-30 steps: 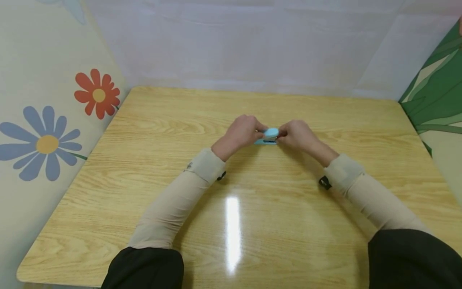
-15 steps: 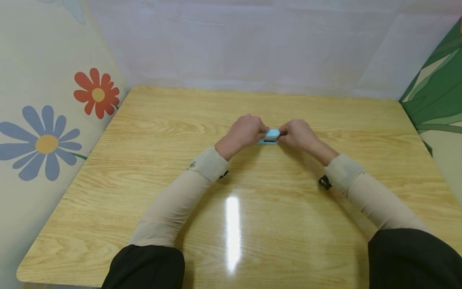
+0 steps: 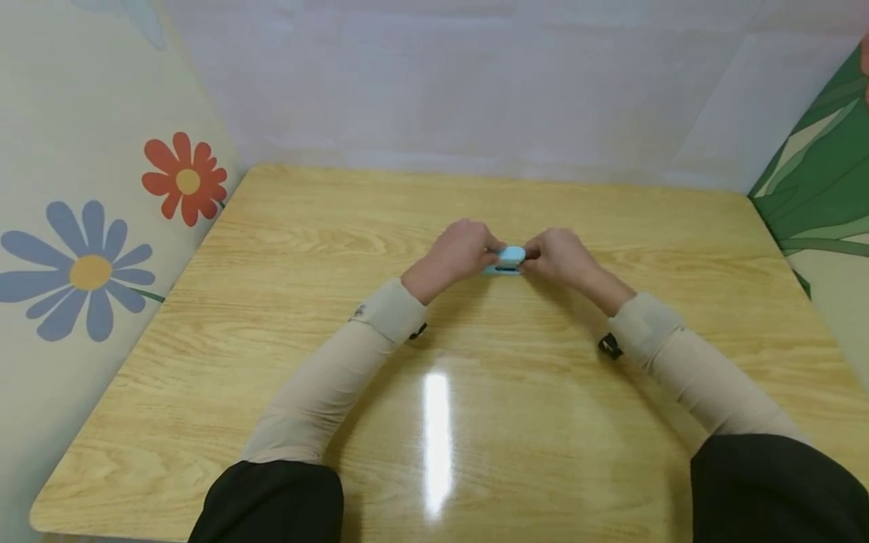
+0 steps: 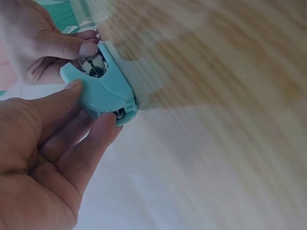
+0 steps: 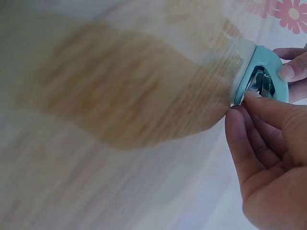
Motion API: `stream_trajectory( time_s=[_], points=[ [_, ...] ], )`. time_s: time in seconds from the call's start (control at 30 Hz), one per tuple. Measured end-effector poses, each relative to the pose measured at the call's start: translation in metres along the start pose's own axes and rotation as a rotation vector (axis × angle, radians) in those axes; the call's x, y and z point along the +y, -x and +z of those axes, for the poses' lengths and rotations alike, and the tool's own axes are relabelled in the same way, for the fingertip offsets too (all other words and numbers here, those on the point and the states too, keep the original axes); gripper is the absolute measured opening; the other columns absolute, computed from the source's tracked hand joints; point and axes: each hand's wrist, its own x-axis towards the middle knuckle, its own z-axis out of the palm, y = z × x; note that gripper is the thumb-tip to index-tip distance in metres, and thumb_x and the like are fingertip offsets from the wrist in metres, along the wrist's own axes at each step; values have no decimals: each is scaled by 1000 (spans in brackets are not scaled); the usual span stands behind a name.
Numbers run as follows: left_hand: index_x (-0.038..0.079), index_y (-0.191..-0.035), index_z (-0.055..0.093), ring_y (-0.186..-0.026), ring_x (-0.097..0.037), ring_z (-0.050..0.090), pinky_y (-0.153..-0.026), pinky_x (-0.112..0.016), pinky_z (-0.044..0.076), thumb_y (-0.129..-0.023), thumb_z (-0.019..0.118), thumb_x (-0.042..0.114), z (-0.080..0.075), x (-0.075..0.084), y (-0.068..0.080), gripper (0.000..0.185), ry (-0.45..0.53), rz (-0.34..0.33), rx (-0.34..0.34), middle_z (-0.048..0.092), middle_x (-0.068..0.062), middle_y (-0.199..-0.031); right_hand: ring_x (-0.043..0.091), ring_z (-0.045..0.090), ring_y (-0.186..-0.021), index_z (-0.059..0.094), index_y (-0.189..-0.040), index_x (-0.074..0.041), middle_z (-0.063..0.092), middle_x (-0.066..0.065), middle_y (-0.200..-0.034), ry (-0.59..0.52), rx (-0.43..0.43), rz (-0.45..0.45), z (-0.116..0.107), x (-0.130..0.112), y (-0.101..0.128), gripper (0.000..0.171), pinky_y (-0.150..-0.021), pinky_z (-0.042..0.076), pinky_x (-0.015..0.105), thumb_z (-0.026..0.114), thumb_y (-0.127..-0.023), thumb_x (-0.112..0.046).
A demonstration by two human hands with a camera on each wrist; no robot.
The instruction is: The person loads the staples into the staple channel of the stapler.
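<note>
A small light-blue stapler (image 3: 508,259) is at the middle of the wooden table (image 3: 475,422), held between both hands. My left hand (image 3: 483,250) grips its left end, thumb on top and fingers below, as the left wrist view shows around the stapler (image 4: 103,86). My right hand (image 3: 534,256) pinches the other end, where the metal inside shows. In the right wrist view its fingertips (image 5: 249,103) touch the stapler (image 5: 261,72) at the open metal mouth. I cannot tell whether the stapler rests on the table or hangs just above it.
The table is boxed in by a white back wall (image 3: 475,83), a flower-patterned panel (image 3: 88,226) on the left and a green leaf-patterned panel (image 3: 824,196) on the right. Bare wood lies all around the hands.
My left hand has slid a little to the right along the stapler, covering more of it. The right hand and the stapler stay almost where they were.
</note>
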Motion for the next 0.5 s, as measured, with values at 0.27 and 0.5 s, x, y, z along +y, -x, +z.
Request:
stream_trajectory(
  time_s=[0.27,0.5],
  points=[
    [16,-126,68,-101,-15,69,-87,-30,54,-95,67,24,4,-14,0,33,140,-36,10,71,-3,-123,23,72,-85,77,-102,-3,77,12,-97,-40,-17,9,1,1,3,18,-78,57,40,69,-92,-16],
    [12,-125,68,-108,-19,68,-91,-33,54,-95,66,23,3,-16,2,32,158,-32,18,72,-6,-120,22,73,-84,77,-102,-3,77,11,-96,-36,-8,6,0,0,4,18,-77,58,39,70,-91,-16]
  ],
)
